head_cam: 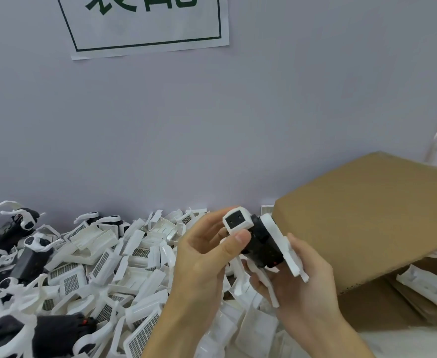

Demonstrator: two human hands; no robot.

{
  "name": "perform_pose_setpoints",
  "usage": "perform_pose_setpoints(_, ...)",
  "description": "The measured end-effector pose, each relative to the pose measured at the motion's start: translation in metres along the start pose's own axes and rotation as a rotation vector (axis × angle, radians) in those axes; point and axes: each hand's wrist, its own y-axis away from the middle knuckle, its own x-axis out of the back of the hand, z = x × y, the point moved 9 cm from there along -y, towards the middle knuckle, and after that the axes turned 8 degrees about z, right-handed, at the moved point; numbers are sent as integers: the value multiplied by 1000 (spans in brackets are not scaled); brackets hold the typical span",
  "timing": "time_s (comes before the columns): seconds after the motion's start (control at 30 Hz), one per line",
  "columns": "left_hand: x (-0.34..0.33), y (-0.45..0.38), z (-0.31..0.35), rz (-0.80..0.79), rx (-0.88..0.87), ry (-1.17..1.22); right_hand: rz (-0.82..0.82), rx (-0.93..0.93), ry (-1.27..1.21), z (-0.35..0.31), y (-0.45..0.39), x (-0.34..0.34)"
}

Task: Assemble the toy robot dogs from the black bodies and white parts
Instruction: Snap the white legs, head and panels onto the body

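Head view: cardboard box (367, 215) beside white parts (103, 254).

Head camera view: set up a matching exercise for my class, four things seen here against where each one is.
Things:
1. toy robot dog
2. cardboard box
3. paper sign
4. pile of white parts

Places:
A. on the wall, top
B. held in both hands
C. on the right
D. spread across the left

Pairs: 1-B, 2-C, 3-A, 4-D

Heap of white plastic shell parts (124, 254) at left and centre; brown cardboard box (367, 215) at right; white paper sign (145, 24) on wall above, behind the heap.
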Motion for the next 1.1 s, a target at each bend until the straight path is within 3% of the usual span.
perform_pose_setpoints(0.1,1,-1,1,-17,-19,13,-78,-78,-49,6,3,-8)
perform_pose_setpoints(0.27,7,-1,0,48,-13,-29,-43,-75,-14,5,3,-9)
perform_pose_setpoints(0.7,50,-1,-18,514,121,86,-77,-104,14,8,6,-14)
perform_pose_setpoints(0.97,46,-6,-22,435,131,116,-149,-144,-73,-2,10,-22)
perform_pose_setpoints(1.1,42,-3,-33,405,271,125,-122,4,6,-17,8,-20)
